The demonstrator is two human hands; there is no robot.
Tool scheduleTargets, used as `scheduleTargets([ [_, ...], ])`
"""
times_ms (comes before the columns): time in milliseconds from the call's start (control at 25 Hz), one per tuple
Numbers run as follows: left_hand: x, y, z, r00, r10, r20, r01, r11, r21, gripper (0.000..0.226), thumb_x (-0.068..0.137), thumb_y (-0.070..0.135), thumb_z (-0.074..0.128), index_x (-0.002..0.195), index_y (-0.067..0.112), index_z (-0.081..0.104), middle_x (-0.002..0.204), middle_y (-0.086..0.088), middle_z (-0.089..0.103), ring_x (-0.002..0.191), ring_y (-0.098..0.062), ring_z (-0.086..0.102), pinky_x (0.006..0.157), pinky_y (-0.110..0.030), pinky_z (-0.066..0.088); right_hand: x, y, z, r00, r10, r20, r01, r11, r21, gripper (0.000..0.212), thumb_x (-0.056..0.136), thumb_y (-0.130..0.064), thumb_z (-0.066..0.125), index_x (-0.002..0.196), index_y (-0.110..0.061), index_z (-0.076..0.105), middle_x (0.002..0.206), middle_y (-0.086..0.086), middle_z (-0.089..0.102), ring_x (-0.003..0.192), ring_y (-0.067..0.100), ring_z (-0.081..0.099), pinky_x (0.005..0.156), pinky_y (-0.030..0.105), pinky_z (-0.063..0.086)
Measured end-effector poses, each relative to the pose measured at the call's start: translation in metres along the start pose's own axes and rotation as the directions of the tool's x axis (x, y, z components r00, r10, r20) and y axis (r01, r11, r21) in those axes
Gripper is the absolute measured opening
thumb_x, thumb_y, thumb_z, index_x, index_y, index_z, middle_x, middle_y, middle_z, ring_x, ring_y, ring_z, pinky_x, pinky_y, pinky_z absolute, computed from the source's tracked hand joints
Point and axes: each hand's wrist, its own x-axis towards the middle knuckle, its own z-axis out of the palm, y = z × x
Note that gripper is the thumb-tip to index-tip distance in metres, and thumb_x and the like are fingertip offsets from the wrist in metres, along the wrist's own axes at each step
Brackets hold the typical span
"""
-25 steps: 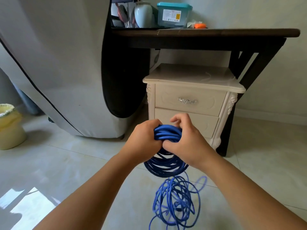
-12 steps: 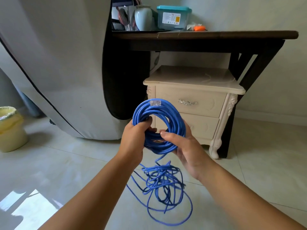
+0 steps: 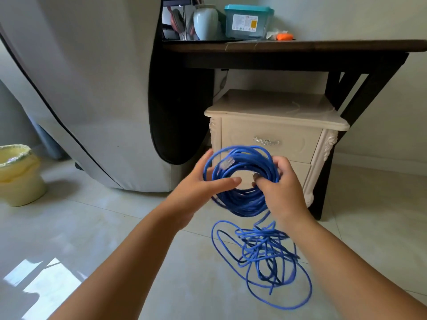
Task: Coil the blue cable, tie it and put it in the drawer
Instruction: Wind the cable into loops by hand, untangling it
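A yellow bin [image 3: 18,179] is located on the floor [image 3: 115,227] at the far left. The left hand [image 3: 196,190] is released, with straight fingers laid against the left side of the coiled blue cable [image 3: 242,200]. The coil is held in the air in front of the cabinet [image 3: 277,116]. Its right side is grasped by the curled fingers of the right hand [image 3: 283,192]. The remaining cable is trailed down into a loose tangle on the floor. The top drawer [image 3: 300,139] is closed.

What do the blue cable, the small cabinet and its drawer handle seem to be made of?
Blue cable: likely flexible plastic jacket, matte; it bends in loose loops. Small cabinet: seemingly cream-painted wood, top glossy with reflections. Drawer handle: probably silvery metal; it glints.
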Motion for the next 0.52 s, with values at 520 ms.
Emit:
scheduleTargets([
  [520,0.007,-0.015,0.025,0.907,0.418,-0.04,-0.246,0.606,0.756,0.037,0.078,0.007,0.069,0.112,0.019,0.058,0.106,0.004,0.059,0.092,-0.016,0.057,0.08,-0.035,0.052,-0.02,-0.009,0.002,0.918,-0.135,0.372,0.302,0.847,-0.437,0.042,0.079,-0.014,0.064,0.115,-0.029,0.05,0.107,-0.01,0.053,0.094,0.012,0.051,0.074,0.025,0.04],
])
